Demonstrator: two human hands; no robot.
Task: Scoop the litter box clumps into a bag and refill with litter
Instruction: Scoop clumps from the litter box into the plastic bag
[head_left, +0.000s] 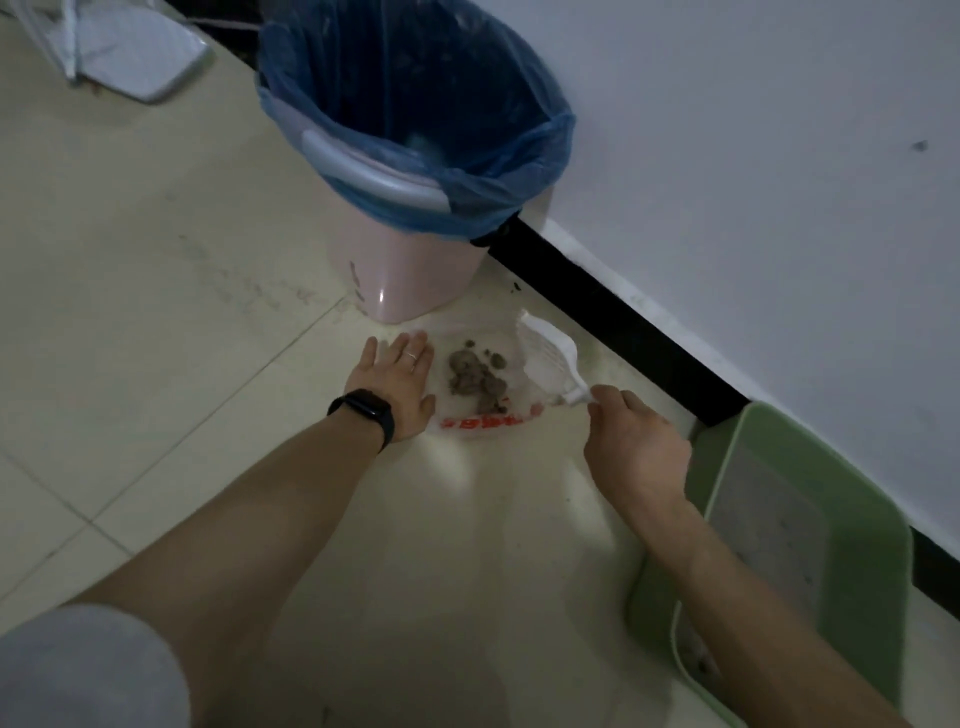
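A clear plastic bag (483, 421) with red print lies flat on the floor below the bin. Brown-grey litter clumps (475, 376) sit in a pile on it. My left hand (397, 384) presses flat on the bag's left side, fingers straight, a black band on the wrist. My right hand (634, 441) pinches the handle of a white slotted scoop (548, 358), whose head lies at the bag's right edge beside the clumps. The green litter box (878, 499) with grey litter stands at the right against the wall; my right forearm crosses its near part.
A pink bin (410, 270) lined with a blue bag (415, 104) stands just beyond the plastic bag. A black baseboard (613, 312) runs along the white wall at the right. A white folded object (130, 57) lies at the top left on the tiled floor.
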